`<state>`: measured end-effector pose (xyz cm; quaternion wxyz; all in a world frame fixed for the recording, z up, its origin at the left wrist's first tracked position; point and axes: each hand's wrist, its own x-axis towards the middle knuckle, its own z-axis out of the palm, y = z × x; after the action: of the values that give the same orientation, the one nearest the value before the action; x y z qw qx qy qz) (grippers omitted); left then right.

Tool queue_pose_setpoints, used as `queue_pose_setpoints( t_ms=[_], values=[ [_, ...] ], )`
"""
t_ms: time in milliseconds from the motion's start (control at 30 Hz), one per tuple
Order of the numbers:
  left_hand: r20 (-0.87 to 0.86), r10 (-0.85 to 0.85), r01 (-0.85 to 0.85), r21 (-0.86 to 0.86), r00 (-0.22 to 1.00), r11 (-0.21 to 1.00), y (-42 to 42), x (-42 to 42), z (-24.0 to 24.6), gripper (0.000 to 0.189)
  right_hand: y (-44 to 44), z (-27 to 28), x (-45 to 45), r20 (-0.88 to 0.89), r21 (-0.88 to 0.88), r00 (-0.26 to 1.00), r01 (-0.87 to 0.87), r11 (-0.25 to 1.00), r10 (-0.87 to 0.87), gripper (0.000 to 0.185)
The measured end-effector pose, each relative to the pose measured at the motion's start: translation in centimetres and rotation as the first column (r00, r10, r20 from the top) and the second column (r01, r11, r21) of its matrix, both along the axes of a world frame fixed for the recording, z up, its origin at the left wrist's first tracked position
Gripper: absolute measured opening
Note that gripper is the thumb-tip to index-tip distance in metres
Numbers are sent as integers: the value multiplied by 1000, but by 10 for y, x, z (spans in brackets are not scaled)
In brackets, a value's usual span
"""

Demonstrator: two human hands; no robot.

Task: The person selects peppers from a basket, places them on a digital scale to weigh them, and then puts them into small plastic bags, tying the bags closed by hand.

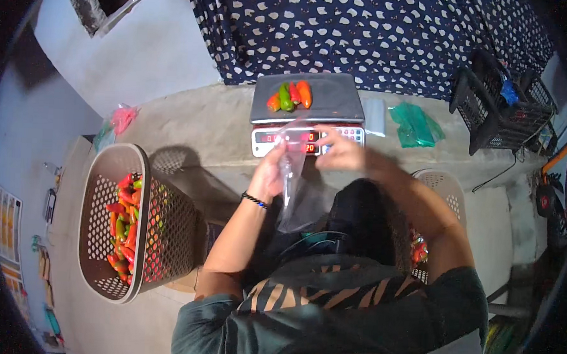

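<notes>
My left hand [270, 171] grips a clear plastic bag [290, 191] near its top, and the bag hangs down in front of my lap. Just right of the bag is my right hand [339, 150], blurred, its fingers apart and nothing visible between them. Both hands are over the front panel of a digital scale [261, 148], whose lit red display is partly covered. On the scale's dark platform [332, 101] lie several peppers [291, 96], red, orange and green, side by side.
A tall perforated plastic basket [141, 218] holding many peppers [125, 232] stands at left; another basket [442, 181] is behind my right arm. On the concrete ledge [195, 135] are clear bags [375, 117], a green bag [413, 125], a pink bag [123, 119] and black crates [497, 108].
</notes>
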<state>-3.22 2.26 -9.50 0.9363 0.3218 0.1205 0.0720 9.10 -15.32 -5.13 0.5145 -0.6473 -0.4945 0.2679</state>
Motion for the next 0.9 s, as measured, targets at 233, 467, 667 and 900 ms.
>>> queue_pose_setpoints(
  t_ms=[233, 467, 667, 900],
  values=[
    [251, -165, 234, -275, 954, 933, 46, -34, -20, 30, 16, -28, 18, -202, -132, 965, 140, 981, -165, 14],
    [-48, 207, -210, -93, 977, 973, 75, -83, -31, 14, -72, -31, 249, -792, 192, 340, 927, 321, -508, 15],
    [-79, 306, -309, -32, 949, 951, 78, -114, -47, 7, -73, -106, 304, 91, 255, 365, 891, 376, -927, 20],
    [-25, 237, -236, 34, 971, 971, 65, -97, 0, 9, -91, -219, 265, 788, -149, 551, 605, 782, -276, 28]
  ],
)
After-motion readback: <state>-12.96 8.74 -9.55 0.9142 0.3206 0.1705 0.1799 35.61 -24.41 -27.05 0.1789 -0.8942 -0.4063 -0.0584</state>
